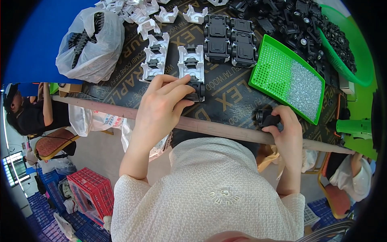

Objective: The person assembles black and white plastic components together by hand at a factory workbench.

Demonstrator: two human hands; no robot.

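My left hand [159,107] reaches over the near end of a row of white plastic toy-car shells [191,54]. Its bent fingers grip a black plastic part [198,92] there; the fingers partly hide it. By the table's front edge, my right hand [287,127] pinches a small black toy-car chassis [264,117] with a wheel, between thumb and fingers. A second row of white shells [155,60] with black inserts lies to the left. Beyond the hands, two columns of black chassis [217,38] lie side by side.
A green perforated tray [271,66] with small silvery screws [305,88] lies to the right. A white plastic bag [90,52] with black parts is at the left. Loose white shells [137,12], piled black chassis [288,24] and a green basket [328,52] line the back. Other people sit at both sides.
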